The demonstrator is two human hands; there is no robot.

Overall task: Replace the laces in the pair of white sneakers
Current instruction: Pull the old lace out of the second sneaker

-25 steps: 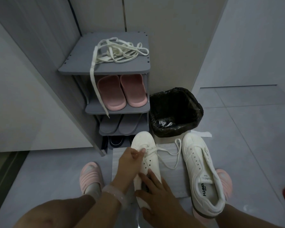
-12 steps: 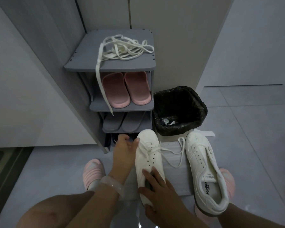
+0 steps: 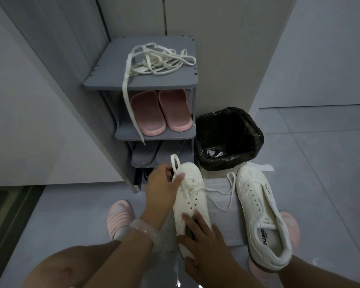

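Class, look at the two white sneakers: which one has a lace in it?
The left sneaker, held by both hands, carries a lace across its front. The right sneaker shows bare eyelets.

You have one view only, from the camera on your head, tilted steeply down and forward, so nothing is shared with a second camera. It sits close over your knees and forearms at the bottom edge. The grey shoe rack (image 3: 141, 80) stands ahead at upper centre, the floor (image 3: 320, 163) spreads right. The wide lens bends the walls, and the edges look slightly smeared.
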